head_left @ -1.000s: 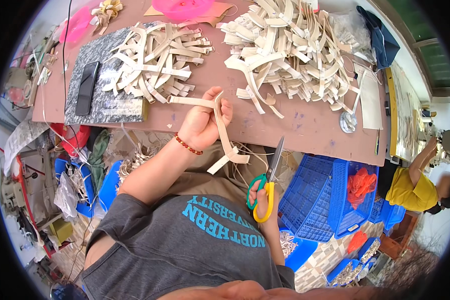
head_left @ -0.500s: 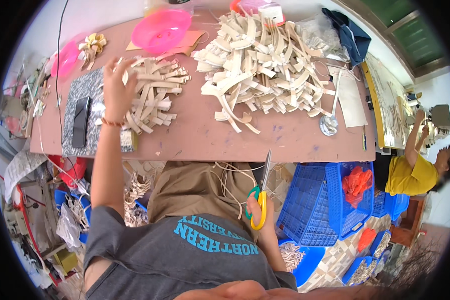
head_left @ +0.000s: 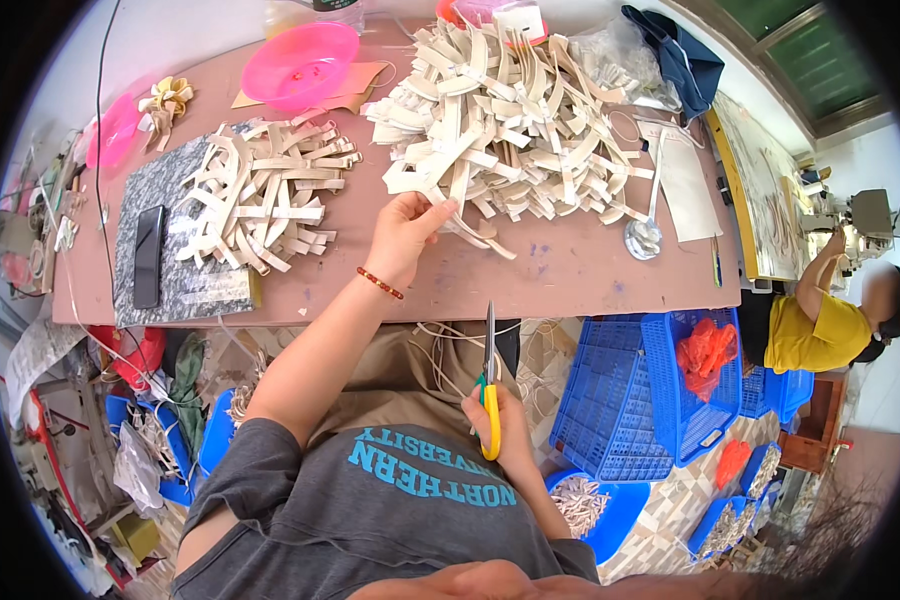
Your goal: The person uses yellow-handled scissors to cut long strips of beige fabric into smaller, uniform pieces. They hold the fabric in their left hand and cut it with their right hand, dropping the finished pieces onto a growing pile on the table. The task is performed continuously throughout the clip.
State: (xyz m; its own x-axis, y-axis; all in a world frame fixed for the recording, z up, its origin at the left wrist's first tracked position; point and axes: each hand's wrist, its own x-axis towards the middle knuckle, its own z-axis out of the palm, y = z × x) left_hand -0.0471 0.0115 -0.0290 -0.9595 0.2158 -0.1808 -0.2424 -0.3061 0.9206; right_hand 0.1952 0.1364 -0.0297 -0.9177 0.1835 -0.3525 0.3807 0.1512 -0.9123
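My left hand point(head_left: 408, 238), with a beaded bracelet on its wrist, is at the near left edge of a large heap of cream fabric strips point(head_left: 540, 130). Its thumb and fingers are closed on a cream fabric strip point(head_left: 418, 182) there. Low in front of my body, my right hand point(head_left: 500, 425) grips a pair of scissors point(head_left: 489, 395) with yellow and green handles. Their blades point up toward the table and look closed. A smaller pile of cream strips point(head_left: 265, 195) lies to the left, partly on a grey speckled slab point(head_left: 145, 215).
A black phone point(head_left: 149, 257) lies on the slab. Behind the piles stands a pink basin point(head_left: 300, 65). Right of the heap are a small round dish point(head_left: 643, 239) and a pale sheet point(head_left: 685, 190). Blue crates point(head_left: 615, 400) stand below the table; a co-worker in yellow point(head_left: 820, 325) sits far right.
My left hand has moved right from the smaller pile to the large heap and closed on a strip. The scissors have shifted slightly left, and their handles have come together.
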